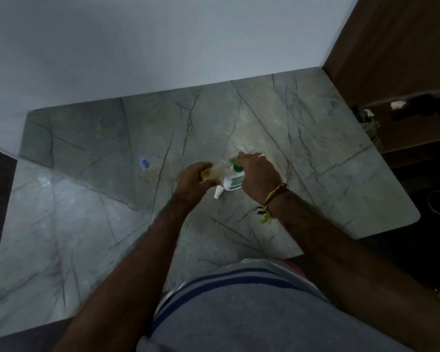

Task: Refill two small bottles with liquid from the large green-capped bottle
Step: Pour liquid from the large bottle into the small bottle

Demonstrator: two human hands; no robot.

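The left hand (192, 180) grips a small bottle (214, 171); the right hand (255, 174) grips the large bottle (233, 180). Align both necks closely; pour slowly.

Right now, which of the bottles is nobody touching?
The clear small bottle with the blue cap, alone on the marble counter. The left hand holds the yellowish clear bottle; the right hand grips the white green-capped bottle.
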